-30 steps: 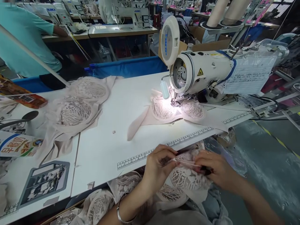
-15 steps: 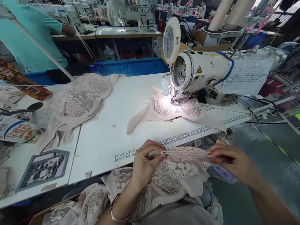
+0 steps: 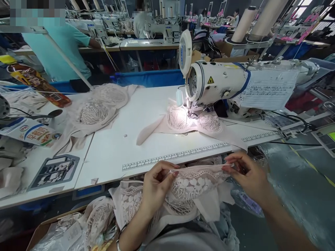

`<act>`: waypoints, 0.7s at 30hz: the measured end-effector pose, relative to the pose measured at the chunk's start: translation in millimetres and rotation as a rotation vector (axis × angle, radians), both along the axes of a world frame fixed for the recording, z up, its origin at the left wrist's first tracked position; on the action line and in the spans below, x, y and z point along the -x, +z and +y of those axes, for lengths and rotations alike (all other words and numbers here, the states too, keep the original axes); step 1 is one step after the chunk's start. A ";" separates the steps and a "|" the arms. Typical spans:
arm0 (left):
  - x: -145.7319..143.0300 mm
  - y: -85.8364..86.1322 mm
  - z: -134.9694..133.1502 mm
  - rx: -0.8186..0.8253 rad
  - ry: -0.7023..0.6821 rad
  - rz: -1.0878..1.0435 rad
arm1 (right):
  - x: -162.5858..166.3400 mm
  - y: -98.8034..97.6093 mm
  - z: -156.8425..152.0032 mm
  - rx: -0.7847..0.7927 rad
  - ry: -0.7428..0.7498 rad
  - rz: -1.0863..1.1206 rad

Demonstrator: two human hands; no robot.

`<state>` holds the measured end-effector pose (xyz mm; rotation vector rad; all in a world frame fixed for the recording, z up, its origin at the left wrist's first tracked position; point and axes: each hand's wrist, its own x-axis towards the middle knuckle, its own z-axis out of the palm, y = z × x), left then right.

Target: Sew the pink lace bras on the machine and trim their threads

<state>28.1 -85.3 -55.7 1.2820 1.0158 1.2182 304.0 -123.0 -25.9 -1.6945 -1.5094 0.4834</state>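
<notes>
A pale pink lace bra [image 3: 193, 184] hangs over my lap below the table's front edge. My left hand [image 3: 158, 184] pinches its upper edge between thumb and fingers. At the other end of that edge, my right hand [image 3: 244, 172] grips it with the fingertips, so the strip between the hands is stretched nearly straight. Another lace bra [image 3: 180, 120] lies under the needle area of the white sewing machine [image 3: 211, 82], lit by its lamp. More pale bras [image 3: 95, 109] are piled on the left of the white table [image 3: 117, 139].
At the left are a drink bottle [image 3: 39, 83], a printed packet [image 3: 31, 131] and a grey-framed panel [image 3: 56, 170] in the tabletop. A box [image 3: 42, 230] with lace pieces and plastic stands below left. Thread cones [image 3: 243, 26] rise behind the machine. Beyond, a person in turquoise [image 3: 57, 52] sits.
The camera view has shifted somewhat. My right hand's fingers have spread and changed their hold at the end of the bra's edge. My left hand keeps its pinch.
</notes>
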 end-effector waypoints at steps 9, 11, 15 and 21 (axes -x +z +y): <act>-2.2 -1.8 4.5 -0.025 0.046 0.035 | -6.4 18.5 10.8 -0.004 0.181 -0.004; -4.0 -4.0 3.9 -0.034 0.058 0.033 | -12.2 17.8 11.8 0.043 0.222 0.027; -3.6 -8.1 3.9 0.012 0.011 -0.078 | -33.4 15.9 16.3 0.129 0.353 0.144; 1.2 17.0 9.6 0.044 -0.474 -0.006 | -26.3 35.7 20.6 0.226 0.608 0.272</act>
